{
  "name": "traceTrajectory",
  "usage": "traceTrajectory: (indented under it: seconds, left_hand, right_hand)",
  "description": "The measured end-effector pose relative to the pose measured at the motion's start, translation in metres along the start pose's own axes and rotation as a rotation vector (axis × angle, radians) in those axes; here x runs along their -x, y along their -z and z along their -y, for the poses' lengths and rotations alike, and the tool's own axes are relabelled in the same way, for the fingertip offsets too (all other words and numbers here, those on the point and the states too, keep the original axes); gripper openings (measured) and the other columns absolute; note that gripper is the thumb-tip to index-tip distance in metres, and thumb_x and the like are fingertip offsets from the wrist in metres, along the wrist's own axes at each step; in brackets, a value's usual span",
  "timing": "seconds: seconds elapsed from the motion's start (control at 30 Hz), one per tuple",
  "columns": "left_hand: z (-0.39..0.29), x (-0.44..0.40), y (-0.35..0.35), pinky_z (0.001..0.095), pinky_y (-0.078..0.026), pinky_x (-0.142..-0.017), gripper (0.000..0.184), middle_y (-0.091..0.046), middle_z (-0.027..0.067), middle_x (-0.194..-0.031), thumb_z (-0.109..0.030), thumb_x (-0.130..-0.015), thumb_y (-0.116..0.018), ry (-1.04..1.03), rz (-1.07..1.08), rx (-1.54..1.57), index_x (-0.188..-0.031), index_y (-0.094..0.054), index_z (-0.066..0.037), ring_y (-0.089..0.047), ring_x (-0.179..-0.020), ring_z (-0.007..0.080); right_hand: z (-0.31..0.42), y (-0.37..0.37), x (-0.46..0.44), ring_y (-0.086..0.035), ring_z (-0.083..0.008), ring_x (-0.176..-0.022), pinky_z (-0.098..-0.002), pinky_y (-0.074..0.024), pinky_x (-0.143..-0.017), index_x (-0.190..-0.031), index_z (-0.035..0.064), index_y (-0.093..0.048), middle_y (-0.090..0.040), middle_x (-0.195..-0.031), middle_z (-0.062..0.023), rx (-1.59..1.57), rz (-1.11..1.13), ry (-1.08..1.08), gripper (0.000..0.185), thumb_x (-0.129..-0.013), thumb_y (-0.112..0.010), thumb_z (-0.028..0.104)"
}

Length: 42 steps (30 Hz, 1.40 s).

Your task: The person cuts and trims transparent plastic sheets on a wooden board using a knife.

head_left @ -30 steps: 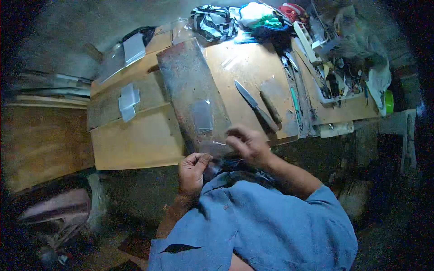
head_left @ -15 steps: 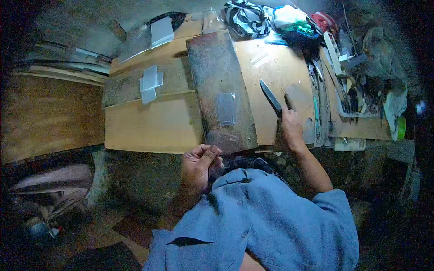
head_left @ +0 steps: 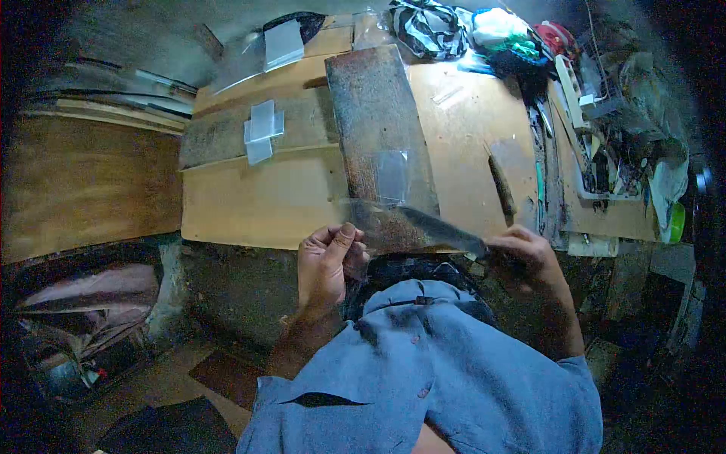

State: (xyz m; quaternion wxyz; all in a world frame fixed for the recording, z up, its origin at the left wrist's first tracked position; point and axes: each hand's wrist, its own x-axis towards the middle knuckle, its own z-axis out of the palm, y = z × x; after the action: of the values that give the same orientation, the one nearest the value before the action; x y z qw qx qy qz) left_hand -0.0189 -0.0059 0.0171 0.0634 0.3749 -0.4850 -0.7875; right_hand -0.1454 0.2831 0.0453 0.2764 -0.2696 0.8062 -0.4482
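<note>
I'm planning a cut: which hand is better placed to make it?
Probably the right hand: it grips the knife, which points toward the clear sheet. The left hand pinches that sheet, so it seems better placed to steady it.

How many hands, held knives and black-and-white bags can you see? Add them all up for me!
Hands: 2 (left hand, right hand)
Held knife: 1
Black-and-white bag: 1
Total: 4
</note>
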Motion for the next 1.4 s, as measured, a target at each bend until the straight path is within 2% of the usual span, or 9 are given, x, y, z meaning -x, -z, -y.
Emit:
traceTrajectory:
  seconds: [0.13, 0.23, 0.3, 0.5, 0.8, 1.03, 1.13, 1.2, 1.4]
  left_hand:
    - [-0.001, 0.001, 0.001, 0.0231, -0.048, -0.052, 0.022, -0.061, 0.0044, -0.065, -0.024, -0.086, -0.063, -0.022, 0.03, 0.027, -0.081, -0.061, -0.002, -0.058, -0.055, 0.0108]
    - [0.0, 0.001, 0.003, 0.0231, -0.048, -0.053, 0.023, -0.061, 0.0044, -0.066, -0.024, -0.086, -0.063, -0.055, 0.036, 0.025, -0.081, -0.061, -0.002, -0.058, -0.056, 0.0103]
    - [0.0, 0.002, 0.005, 0.0254, -0.048, -0.053, 0.017, -0.06, 0.0074, -0.067, -0.017, -0.085, -0.063, -0.027, 0.052, 0.037, -0.081, -0.059, -0.001, -0.057, -0.056, 0.0144]
    - [0.009, 0.009, 0.009, 0.0214, -0.045, -0.056, 0.017, -0.063, 0.0034, -0.071, -0.019, -0.085, -0.065, 0.034, 0.202, -0.059, -0.084, -0.063, -0.002, -0.056, -0.061, 0.008]
    - [0.016, 0.015, 0.0, 0.0237, -0.045, -0.062, 0.012, -0.064, 0.0028, -0.074, -0.011, -0.083, -0.065, 0.074, 0.356, -0.209, -0.088, -0.064, -0.001, -0.056, -0.065, 0.0084]
    - [0.002, 0.02, -0.006, 0.0247, -0.047, -0.067, 0.013, -0.065, 0.005, -0.078, -0.011, -0.084, -0.064, 0.232, 0.508, -0.375, -0.089, -0.066, 0.001, -0.058, -0.07, 0.0098]
    - [0.009, 0.017, -0.005, 0.0252, -0.047, -0.071, 0.014, -0.066, 0.005, -0.079, -0.013, -0.084, -0.064, 0.2, 0.436, -0.286, -0.088, -0.066, 0.0, -0.059, -0.072, 0.0107]
    - [0.007, 0.019, -0.01, 0.0256, -0.047, -0.071, 0.014, -0.065, 0.0046, -0.08, -0.013, -0.084, -0.064, 0.237, 0.423, -0.325, -0.087, -0.066, 0.0, -0.059, -0.074, 0.0108]
    - [0.002, 0.024, -0.017, 0.0255, -0.046, -0.069, 0.014, -0.065, 0.0031, -0.077, -0.013, -0.083, -0.064, 0.329, 0.466, -0.405, -0.084, -0.065, 0.0, -0.058, -0.072, 0.0106]
  right_hand:
    - [0.025, -0.009, 0.003, -0.06, -0.0187, -0.076, -0.0275, -0.0479, -0.069, -0.101, 0.0071, -0.066, -0.06, -0.085, -0.0087, 0.144, 0.046, 0.019, 0.037, -0.066, -0.068, -0.005]
    - [0.029, -0.014, 0.003, -0.06, -0.0184, -0.077, -0.0267, -0.0481, -0.07, -0.102, 0.0067, -0.066, -0.06, -0.085, -0.0086, 0.139, 0.033, -0.026, 0.035, -0.068, -0.069, -0.004]
    - [0.022, -0.015, 0.001, -0.064, -0.0265, -0.075, -0.0325, -0.0507, -0.067, -0.101, 0.0103, -0.066, -0.061, -0.085, -0.0119, 0.159, 0.059, 0.04, 0.03, -0.072, -0.069, 0.007]
    - [0.029, -0.02, -0.004, -0.063, -0.0272, -0.075, -0.0331, -0.0503, -0.067, -0.102, 0.0095, -0.065, -0.061, -0.084, -0.0122, 0.11, 0.095, -0.007, 0.029, -0.072, -0.068, 0.007]
    - [0.025, -0.03, -0.018, -0.062, -0.0292, -0.076, -0.0346, -0.0497, -0.067, -0.104, 0.0101, -0.064, -0.06, -0.084, -0.0126, -0.004, 0.206, 0.036, 0.031, -0.073, -0.068, 0.008]
    - [0.015, -0.032, -0.027, -0.062, -0.024, -0.079, -0.0314, -0.0489, -0.069, -0.105, 0.0092, -0.064, -0.06, -0.089, -0.011, 0.046, 0.228, 0.092, 0.031, -0.075, -0.067, 0.004]
    - [0.014, -0.031, -0.031, -0.062, -0.0251, -0.076, -0.0325, -0.05, -0.066, -0.103, 0.0086, -0.065, -0.061, -0.087, -0.0114, 0.131, 0.199, 0.169, 0.028, -0.075, -0.067, 0.004]
    - [0.011, -0.033, -0.033, -0.063, -0.0296, -0.072, -0.0365, -0.051, -0.064, -0.103, 0.0107, -0.064, -0.061, -0.086, -0.0121, 0.104, 0.198, 0.199, 0.031, -0.073, -0.07, 0.015]
    - [0.017, -0.034, -0.039, -0.063, -0.0259, -0.074, -0.0325, -0.0518, -0.065, -0.101, 0.0098, -0.066, -0.061, -0.086, -0.0114, 0.127, 0.22, 0.226, 0.026, -0.074, -0.068, 0.007]
